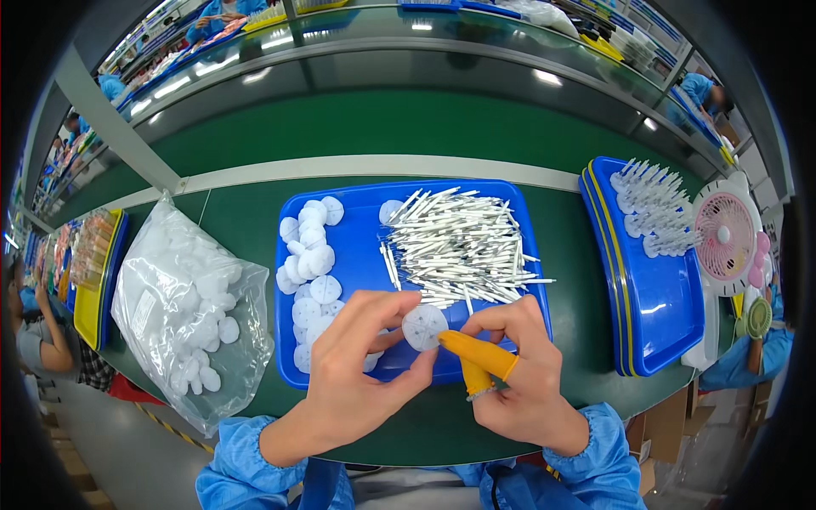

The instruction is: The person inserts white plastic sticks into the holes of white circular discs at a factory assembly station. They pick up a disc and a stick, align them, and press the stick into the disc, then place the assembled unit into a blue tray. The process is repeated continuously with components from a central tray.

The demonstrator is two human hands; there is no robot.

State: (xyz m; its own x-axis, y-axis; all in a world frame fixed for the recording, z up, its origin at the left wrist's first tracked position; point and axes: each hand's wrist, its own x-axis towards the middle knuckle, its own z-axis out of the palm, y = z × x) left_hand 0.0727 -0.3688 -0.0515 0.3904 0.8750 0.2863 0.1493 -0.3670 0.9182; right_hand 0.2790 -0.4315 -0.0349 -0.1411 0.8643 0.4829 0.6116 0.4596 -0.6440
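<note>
My left hand (361, 365) pinches a round, translucent white disc (424, 328) by its edge, between thumb and fingers. Close on its right, my right hand (518, 374) is closed, with yellow finger cots (480, 355) on two digits. One yellow tip touches or nearly touches the disc's edge. A thin white stick (468, 301) rises from the right fingertips and seems held there; its lower part is hidden. Both hands are over the near side of a blue tray (361, 221). Loose discs (316, 260) lie along its left, and a heap of white sticks with darker tips (459, 242) fills its right.
A clear plastic bag of white discs (191, 297) lies left. At right, stacked blue trays (659, 314) carry upright sticks on discs (654, 208), beside a pink-and-white fan (724, 234). Yellow and blue trays (93, 297) stand far left. A pale rail (365, 166) crosses behind; people work around.
</note>
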